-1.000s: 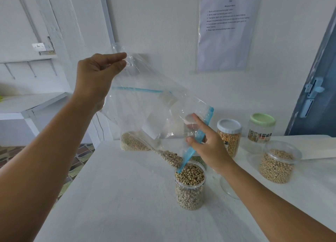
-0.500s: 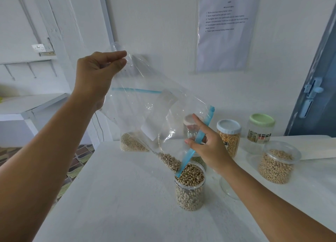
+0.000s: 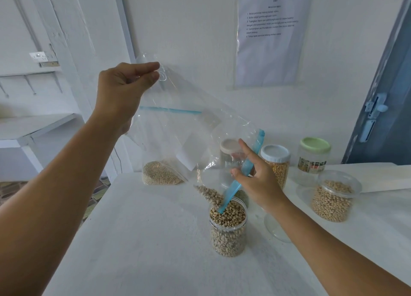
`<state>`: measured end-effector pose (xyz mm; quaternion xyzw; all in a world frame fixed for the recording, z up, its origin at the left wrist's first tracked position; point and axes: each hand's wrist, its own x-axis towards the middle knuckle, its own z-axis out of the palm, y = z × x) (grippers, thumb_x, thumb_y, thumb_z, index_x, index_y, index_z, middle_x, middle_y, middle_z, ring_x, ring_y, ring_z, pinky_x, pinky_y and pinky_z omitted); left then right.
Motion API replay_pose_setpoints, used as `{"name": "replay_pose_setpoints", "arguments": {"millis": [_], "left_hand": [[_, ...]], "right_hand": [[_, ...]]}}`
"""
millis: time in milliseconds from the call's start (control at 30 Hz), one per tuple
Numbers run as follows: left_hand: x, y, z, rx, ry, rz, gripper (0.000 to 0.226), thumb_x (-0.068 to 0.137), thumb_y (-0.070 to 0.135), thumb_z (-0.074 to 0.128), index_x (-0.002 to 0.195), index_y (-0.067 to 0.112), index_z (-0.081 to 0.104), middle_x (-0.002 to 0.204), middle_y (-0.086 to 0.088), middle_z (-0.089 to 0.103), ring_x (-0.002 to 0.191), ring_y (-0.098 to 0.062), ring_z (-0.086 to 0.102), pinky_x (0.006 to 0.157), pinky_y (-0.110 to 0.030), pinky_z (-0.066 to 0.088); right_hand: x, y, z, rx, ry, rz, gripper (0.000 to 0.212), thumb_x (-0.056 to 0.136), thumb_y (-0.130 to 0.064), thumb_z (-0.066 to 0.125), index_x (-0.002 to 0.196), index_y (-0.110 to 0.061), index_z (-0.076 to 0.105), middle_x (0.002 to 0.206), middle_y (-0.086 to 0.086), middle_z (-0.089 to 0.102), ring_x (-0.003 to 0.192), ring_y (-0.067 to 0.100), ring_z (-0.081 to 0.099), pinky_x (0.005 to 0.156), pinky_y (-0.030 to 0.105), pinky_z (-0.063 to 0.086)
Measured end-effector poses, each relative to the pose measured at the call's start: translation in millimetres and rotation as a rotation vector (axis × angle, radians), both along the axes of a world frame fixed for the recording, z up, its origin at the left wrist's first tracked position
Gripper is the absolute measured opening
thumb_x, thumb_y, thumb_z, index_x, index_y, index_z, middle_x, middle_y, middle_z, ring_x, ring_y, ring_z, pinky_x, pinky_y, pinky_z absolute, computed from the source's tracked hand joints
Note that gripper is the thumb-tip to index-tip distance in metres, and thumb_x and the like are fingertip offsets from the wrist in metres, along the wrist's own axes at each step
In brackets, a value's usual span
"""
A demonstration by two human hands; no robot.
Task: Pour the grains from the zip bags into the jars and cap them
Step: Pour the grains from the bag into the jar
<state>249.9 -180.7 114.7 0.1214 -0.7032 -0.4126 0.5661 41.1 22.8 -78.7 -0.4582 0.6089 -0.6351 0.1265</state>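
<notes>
A clear zip bag (image 3: 195, 122) with a blue zip strip hangs tilted over an open clear jar (image 3: 228, 231) nearly full of pale beans. My left hand (image 3: 124, 89) pinches the bag's raised bottom corner. My right hand (image 3: 255, 178) holds the blue zip mouth just above the jar's rim. A small stream of beans (image 3: 210, 194) slides along the bag's low edge into the jar. A second zip bag with fine pale grain (image 3: 161, 173) lies at the back of the white table (image 3: 144, 240).
At the back right stand a jar with a beige lid (image 3: 230, 145), one with a white lid (image 3: 275, 154) holding yellow grain, a green-lidded jar (image 3: 314, 160), and an open tub of beans (image 3: 333, 200). A clear lid (image 3: 275, 229) lies behind my right wrist. The table's left edge drops to the floor.
The heap of beans in the bag's low corner has shrunk and the jar has filled higher. Both hands keep their hold, almost in the same place.
</notes>
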Motion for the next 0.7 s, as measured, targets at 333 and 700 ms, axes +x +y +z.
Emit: {"name": "replay_pose_setpoints", "arguments": {"millis": [333,700], "left_hand": [[2.0,1.8,3.9,-0.028,-0.005,0.012,0.024,0.088,0.011,0.082,0.111,0.018,0.08,0.112,-0.005,0.078,0.109,-0.016,0.072,0.102,-0.026,0.052],[-3.1,5.9,4.4,-0.037,-0.001,0.0,0.025,0.088,0.01,0.082,0.112,0.017,0.079,0.114,-0.006,0.077,0.112,-0.015,0.072,0.101,-0.022,0.051]], "right_hand": [[-2.4,-3.2,-1.3,-0.008,-0.015,-0.001,0.079,0.092,-0.009,0.077,0.145,-0.057,0.044,0.118,-0.005,0.069,0.097,0.018,0.071,0.088,0.028,0.061],[2.1,-1.7,-6.8,0.02,0.004,0.015,0.072,0.1,-0.016,0.069,0.154,-0.051,0.037,0.118,-0.013,0.061,0.108,0.016,0.064,0.095,0.034,0.059]]}}
